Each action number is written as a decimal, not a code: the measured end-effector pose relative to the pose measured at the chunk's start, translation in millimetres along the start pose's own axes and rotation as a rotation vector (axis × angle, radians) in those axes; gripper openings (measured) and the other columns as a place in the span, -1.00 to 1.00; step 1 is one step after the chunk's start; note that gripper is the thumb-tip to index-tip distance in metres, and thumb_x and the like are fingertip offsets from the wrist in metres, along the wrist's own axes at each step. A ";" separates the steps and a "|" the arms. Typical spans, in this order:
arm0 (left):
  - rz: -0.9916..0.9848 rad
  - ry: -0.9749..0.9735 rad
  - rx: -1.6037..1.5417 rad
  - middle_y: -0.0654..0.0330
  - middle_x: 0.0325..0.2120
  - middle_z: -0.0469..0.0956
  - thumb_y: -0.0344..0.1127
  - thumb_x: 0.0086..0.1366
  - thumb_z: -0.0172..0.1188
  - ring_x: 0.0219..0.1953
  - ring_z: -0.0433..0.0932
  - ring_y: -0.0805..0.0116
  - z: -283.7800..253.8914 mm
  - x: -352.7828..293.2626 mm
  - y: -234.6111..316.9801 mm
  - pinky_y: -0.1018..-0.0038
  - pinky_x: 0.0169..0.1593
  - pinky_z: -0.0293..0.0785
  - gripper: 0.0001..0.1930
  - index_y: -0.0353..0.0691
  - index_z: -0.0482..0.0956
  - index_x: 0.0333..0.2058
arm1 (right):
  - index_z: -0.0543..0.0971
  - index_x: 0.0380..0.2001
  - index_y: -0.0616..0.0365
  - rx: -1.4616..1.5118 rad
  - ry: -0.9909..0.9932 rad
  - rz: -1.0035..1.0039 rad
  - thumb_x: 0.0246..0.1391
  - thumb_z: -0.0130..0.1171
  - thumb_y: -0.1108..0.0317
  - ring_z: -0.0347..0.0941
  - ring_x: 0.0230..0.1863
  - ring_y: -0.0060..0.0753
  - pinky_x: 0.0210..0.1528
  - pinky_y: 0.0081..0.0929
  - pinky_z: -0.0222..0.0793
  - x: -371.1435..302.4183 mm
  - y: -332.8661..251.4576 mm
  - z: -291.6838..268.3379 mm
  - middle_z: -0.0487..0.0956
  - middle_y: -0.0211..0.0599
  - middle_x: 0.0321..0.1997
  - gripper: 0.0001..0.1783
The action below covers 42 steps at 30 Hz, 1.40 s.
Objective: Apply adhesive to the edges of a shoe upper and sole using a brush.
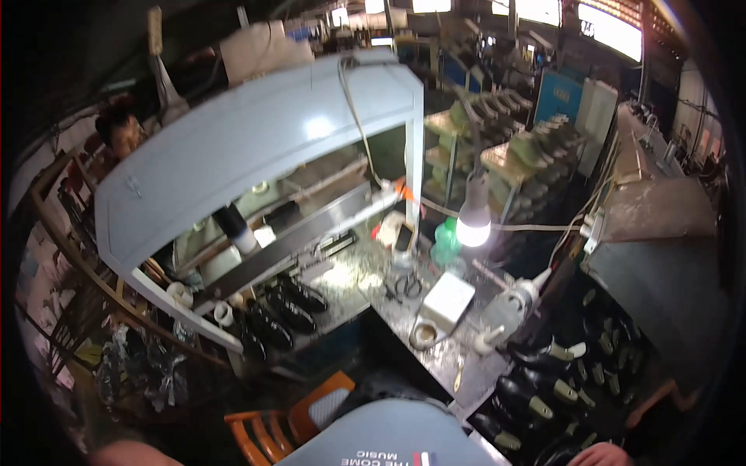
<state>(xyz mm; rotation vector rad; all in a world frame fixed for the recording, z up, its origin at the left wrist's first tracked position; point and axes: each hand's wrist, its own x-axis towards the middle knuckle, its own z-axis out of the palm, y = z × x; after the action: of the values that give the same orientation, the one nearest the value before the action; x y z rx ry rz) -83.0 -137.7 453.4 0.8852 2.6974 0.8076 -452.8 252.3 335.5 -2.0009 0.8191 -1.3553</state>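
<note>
While my right hand (601, 455) sits beside a black shoe (559, 452), off the near right corner of the surface (437, 363), I cannot tell either hand's grip; tight packing could make a hasty lift scuff neighbouring shoes (542, 380).

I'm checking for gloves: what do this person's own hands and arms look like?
The right hand is gloveless and partly cut off. Only a blurred, bare bit of the left arm shows. No sleeves are visible; the grey-blue shirt has printing.
</note>
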 end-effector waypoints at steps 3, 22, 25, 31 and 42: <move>0.160 0.509 -0.822 0.19 -0.40 0.59 -0.17 0.26 0.08 -0.41 0.52 0.38 94.7 9.4 -135.8 0.45 -0.35 0.46 -0.83 -0.09 0.54 -0.41 | 0.57 -0.12 0.21 0.707 -0.493 -0.553 0.07 0.30 0.15 0.55 -0.26 -0.14 -0.31 -0.24 0.45 -45.0 169.1 3.6 0.60 -0.01 -0.15 -0.60; -0.992 0.054 -0.208 0.01 -0.17 0.62 -0.22 0.16 0.16 -0.11 0.60 0.03 366.8 87.4 -362.1 0.27 -0.01 0.51 -0.63 -0.22 0.58 -0.06 | 0.63 -0.19 0.14 -0.412 0.831 1.405 0.01 0.29 0.21 0.58 -0.28 -0.22 -0.19 -0.39 0.47 -199.8 323.0 198.5 0.63 -0.15 -0.30 -0.68; -1.074 -0.005 -0.421 0.04 -0.24 0.63 -0.19 0.17 0.21 -0.18 0.61 0.13 383.6 39.7 -345.3 0.32 -0.07 0.52 -0.63 -0.25 0.58 -0.09 | 0.60 -0.11 0.15 -0.374 0.787 1.441 0.04 0.26 0.23 0.60 -0.20 -0.23 -0.13 -0.41 0.49 -186.4 287.2 206.3 0.64 -0.16 -0.22 -0.64; -1.374 0.217 -0.471 0.02 -0.30 0.65 0.02 0.17 0.25 -0.24 0.64 0.13 396.9 70.7 -374.9 0.30 -0.14 0.53 -0.56 -0.25 0.59 -0.17 | 0.66 -0.22 0.20 0.090 0.963 1.714 0.06 0.22 -0.19 0.60 -0.18 -0.23 -0.09 -0.33 0.46 -277.7 321.8 294.9 0.66 -0.10 -0.25 -0.41; -0.956 -0.242 -0.596 -0.12 -0.19 0.59 0.08 0.37 -0.04 -0.10 0.55 -0.13 380.1 24.2 -444.8 0.14 -0.01 0.45 -0.54 -0.21 0.61 -0.16 | 0.62 -0.37 0.19 0.190 0.687 1.626 0.15 0.13 -0.02 0.52 -0.45 -0.27 -0.30 -0.33 0.42 -293.8 436.6 329.6 0.57 -0.09 -0.53 -0.57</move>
<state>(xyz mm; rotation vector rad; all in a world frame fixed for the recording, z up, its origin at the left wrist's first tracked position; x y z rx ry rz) -193.6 -256.0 -109.3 -0.3971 2.0585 1.0356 -301.4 235.0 -266.4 -0.1895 1.8551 -0.8772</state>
